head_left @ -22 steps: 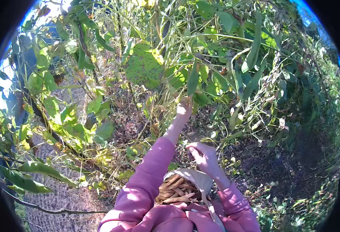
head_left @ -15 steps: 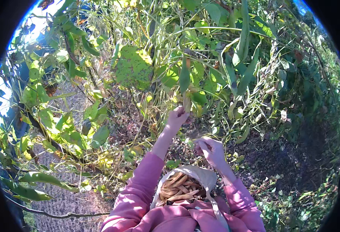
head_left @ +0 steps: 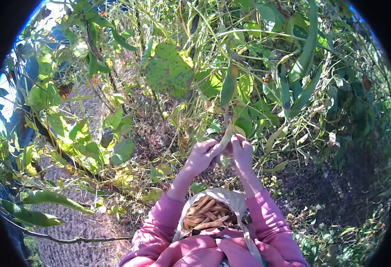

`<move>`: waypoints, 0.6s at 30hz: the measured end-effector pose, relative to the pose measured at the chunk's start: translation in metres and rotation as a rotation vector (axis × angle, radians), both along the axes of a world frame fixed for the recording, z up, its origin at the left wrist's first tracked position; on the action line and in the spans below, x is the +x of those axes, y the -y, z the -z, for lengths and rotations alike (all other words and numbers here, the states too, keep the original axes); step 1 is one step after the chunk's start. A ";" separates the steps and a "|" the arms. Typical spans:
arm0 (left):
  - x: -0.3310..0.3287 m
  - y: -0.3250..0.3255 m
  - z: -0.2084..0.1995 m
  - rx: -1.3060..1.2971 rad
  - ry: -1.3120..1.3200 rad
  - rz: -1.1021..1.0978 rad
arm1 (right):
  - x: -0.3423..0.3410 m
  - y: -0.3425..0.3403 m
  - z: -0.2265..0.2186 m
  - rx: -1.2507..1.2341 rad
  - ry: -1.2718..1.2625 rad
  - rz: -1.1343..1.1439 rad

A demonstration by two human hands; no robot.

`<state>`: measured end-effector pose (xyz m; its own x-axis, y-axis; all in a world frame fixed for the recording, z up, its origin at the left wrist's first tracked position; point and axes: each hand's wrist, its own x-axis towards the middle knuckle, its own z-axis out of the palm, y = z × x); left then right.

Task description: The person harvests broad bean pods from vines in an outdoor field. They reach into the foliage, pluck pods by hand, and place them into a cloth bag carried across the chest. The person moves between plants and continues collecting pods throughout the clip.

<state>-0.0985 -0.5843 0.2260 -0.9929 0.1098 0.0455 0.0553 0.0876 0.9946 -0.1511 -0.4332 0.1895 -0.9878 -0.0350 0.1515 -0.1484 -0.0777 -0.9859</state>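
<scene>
A pale, dry bean pod [head_left: 227, 135] hangs from the vine in the middle of the view. My left hand [head_left: 200, 156] is closed on its lower part, thumb against the pod. Right beside it, my right hand [head_left: 242, 153] has its fingers drawn together at the pod's right side; what they pinch is hidden. Just above hangs a green bean pod [head_left: 227, 86]. A cloth bag [head_left: 234, 201] at my chest holds many dry tan bean pods [head_left: 208, 212].
Bean vines with green and yellowing leaves surround my hands. A large spotted leaf [head_left: 168, 71] hangs ahead. Long green pods [head_left: 306, 49] dangle at upper right, and more green pods [head_left: 55, 200] at lower left. A thin bare branch [head_left: 77, 240] crosses the lower left.
My right hand has moved up and left to join my left hand at the dry pod. My left hand has come down slightly. The view has shifted, so the plants appear farther right.
</scene>
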 end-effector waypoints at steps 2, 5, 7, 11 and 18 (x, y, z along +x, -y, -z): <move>0.005 -0.003 -0.003 -0.008 -0.012 0.016 | 0.003 -0.006 -0.003 -0.075 0.123 0.126; 0.010 -0.019 -0.002 -0.091 -0.127 -0.047 | 0.007 -0.018 -0.008 -0.100 0.086 -0.003; 0.012 -0.041 0.004 -0.123 -0.326 -0.140 | 0.007 -0.021 -0.014 -0.354 0.099 -0.129; 0.008 -0.075 0.011 -0.348 -0.550 -0.297 | -0.003 -0.033 -0.036 -0.478 0.223 -0.249; -0.023 -0.056 -0.017 -0.125 -0.319 -0.392 | -0.020 -0.053 -0.064 -0.489 0.358 -0.394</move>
